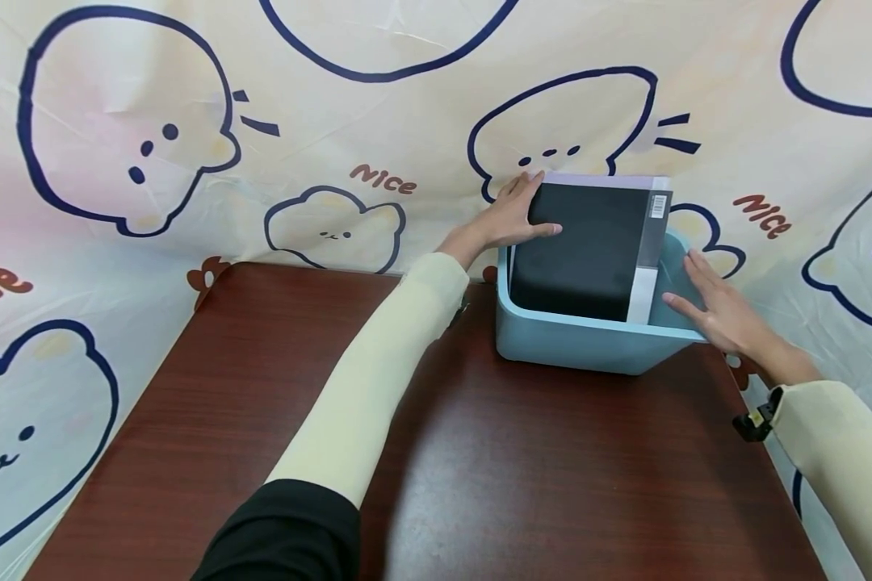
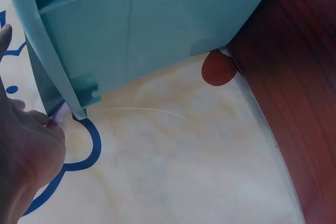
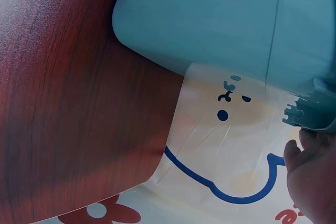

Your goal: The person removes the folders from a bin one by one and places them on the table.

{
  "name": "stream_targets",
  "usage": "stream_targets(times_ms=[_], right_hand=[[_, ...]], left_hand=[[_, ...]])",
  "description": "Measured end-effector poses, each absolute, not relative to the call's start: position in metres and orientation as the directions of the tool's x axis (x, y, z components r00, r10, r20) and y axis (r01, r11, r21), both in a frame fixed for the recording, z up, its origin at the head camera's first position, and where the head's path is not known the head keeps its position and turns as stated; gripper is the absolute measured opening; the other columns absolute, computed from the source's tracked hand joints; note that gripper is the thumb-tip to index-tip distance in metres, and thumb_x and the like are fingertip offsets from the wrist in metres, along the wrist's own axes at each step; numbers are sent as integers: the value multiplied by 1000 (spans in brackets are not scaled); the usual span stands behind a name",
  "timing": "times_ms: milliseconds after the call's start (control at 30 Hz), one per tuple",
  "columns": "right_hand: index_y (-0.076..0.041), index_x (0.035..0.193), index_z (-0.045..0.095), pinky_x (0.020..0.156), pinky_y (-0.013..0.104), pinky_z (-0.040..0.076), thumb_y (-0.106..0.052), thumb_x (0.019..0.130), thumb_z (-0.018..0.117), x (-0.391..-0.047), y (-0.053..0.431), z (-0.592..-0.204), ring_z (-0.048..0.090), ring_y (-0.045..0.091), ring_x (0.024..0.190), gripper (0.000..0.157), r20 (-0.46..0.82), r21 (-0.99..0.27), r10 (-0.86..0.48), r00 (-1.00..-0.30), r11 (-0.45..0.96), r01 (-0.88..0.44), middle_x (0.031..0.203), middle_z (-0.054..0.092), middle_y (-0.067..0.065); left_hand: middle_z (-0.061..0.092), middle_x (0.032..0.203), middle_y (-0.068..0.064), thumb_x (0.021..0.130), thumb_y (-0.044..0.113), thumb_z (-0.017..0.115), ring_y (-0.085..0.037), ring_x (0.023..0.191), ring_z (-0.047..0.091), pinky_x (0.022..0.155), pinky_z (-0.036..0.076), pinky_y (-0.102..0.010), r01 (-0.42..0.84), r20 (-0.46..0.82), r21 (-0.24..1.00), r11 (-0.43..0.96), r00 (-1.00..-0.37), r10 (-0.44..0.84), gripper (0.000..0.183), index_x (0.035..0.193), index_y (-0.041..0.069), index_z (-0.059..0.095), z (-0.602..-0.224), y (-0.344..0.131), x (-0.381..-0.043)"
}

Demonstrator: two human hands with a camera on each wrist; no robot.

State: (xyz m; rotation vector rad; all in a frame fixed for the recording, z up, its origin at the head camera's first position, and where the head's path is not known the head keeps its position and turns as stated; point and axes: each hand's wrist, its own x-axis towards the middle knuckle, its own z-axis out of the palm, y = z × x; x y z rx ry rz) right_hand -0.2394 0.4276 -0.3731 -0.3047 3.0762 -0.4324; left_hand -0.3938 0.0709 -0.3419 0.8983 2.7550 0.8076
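Observation:
A light-blue plastic bin (image 1: 574, 343) stands at the back right of the table. Tilted inside it is a flat black book-like thing (image 1: 581, 242) with a grey and white side strip, a barcode label and a lavender top edge; its lower part is hidden. My left hand (image 1: 512, 214) pinches this thing by its upper left corner, thumb across the front and fingers at the back edge. At the bin's right end, my right hand (image 1: 727, 311) holds the rim, thumb toward the inside. In the right wrist view, fingertips (image 3: 307, 137) of that hand touch below the rim.
The dark brown wooden table (image 1: 298, 387) ends just behind and to the right of the bin. A pale cloth (image 1: 334, 105) printed with blue-outlined cartoon animals hangs behind the table and down its sides. Part of the bin overhangs the table edge in the right wrist view.

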Motion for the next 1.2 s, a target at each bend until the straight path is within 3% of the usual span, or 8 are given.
stream_targets(times_ms=[400, 633, 833, 1033, 1200], right_hand=[[-5, 156, 1, 111, 70, 5, -49, 101, 42, -238, 425, -371, 0, 46, 147, 81, 18, -296, -193, -981, 936, -190, 163, -9, 15], [-5, 156, 1, 111, 70, 4, -48, 101, 42, -239, 426, -372, -2, 44, 147, 81, 13, -302, -203, -979, 933, -197, 163, -10, 15], [-5, 156, 0, 111, 70, 4, -48, 101, 41, -239, 426, -372, -2, 44, 147, 81, 6, -298, -199, -980, 935, -192, 163, -10, 15], [-5, 156, 1, 111, 71, 5, -48, 101, 41, -238, 426, -372, -2, 44, 147, 81, 3, -295, -201, -980, 936, -193, 163, -10, 15], [-6, 156, 0, 110, 71, 4, -48, 101, 41, -239, 427, -373, -3, 43, 148, 81, 3, -301, -200, -980, 934, -192, 163, -10, 15]], left_hand=[[-1, 164, 4, 84, 69, 56, -13, 149, 6, 121, 16, -39, 475, 67, 605, 639, -830, 554, 101, 157, 32, -3, -342, 70, -392], [4, 161, 2, 84, 60, 65, -13, 144, 19, 119, 20, -31, 515, 160, 655, 553, -810, 565, 96, 158, 29, 11, -345, 68, -388], [8, 157, -1, 81, 50, 76, -16, 147, 13, 118, 20, -29, 559, 248, 670, 488, -789, 562, 94, 156, 23, 26, -350, 69, -384], [10, 160, -5, 76, 45, 81, -17, 146, 17, 118, 23, -35, 547, 258, 702, 456, -792, 553, 94, 154, 27, 31, -355, 68, -383], [29, 157, 2, 75, 33, 86, -12, 140, 30, 117, 27, -37, 519, 234, 782, 344, -757, 610, 89, 150, 29, 38, -356, 68, -384]])
